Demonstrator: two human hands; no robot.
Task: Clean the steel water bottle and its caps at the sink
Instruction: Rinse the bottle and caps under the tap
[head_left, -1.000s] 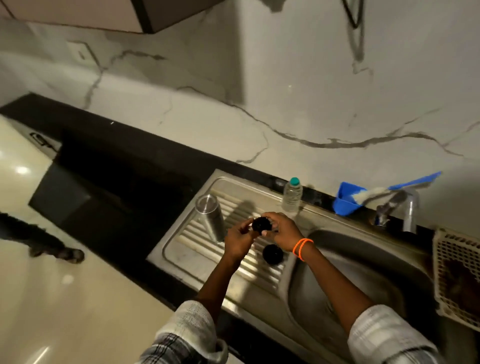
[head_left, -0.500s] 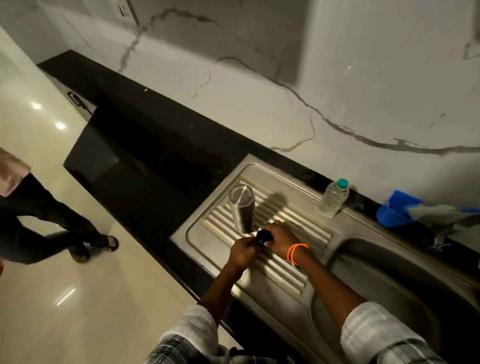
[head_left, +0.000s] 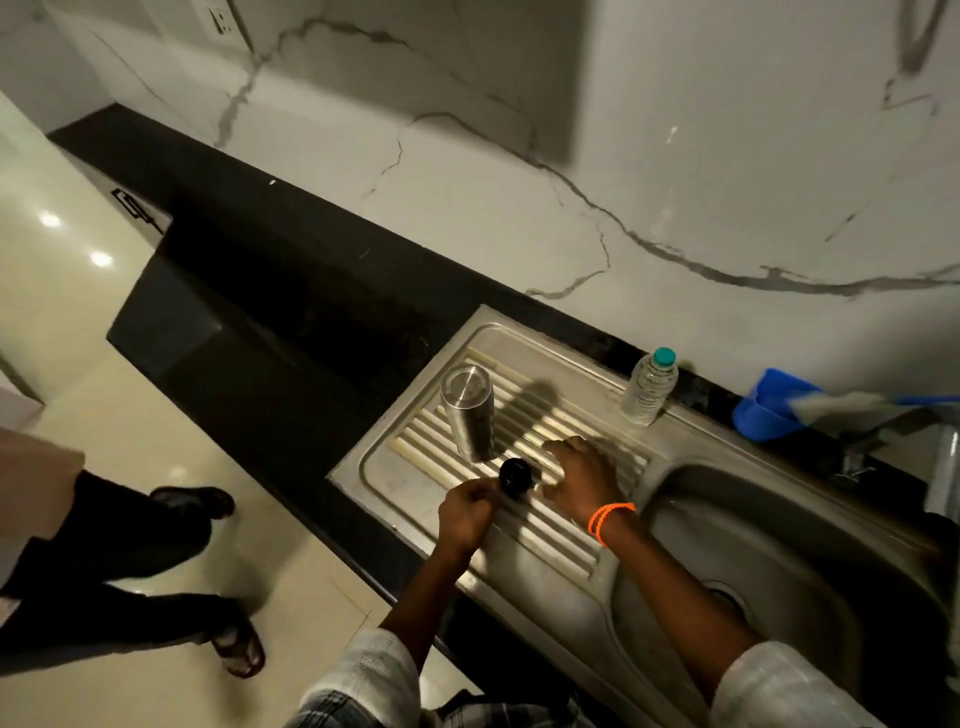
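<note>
Head view: round black cap (head_left: 515, 478), upright steel bottle (head_left: 468, 412).

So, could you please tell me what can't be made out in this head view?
- Second cap: not visible; perhaps hidden under the right hand.
- Left hand grip on the black cap: too dark to tell.
- Tap: cut off by the right edge and blurred.
- Steel bottle: mouth faces down, inside hidden.
- Sink basin: water level unclear in dim light.

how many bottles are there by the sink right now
2. The steel water bottle stands upside down on the ridged drainboard; the clear plastic bottle with a teal cap stands at the back edge by the wall. No others show.
</note>
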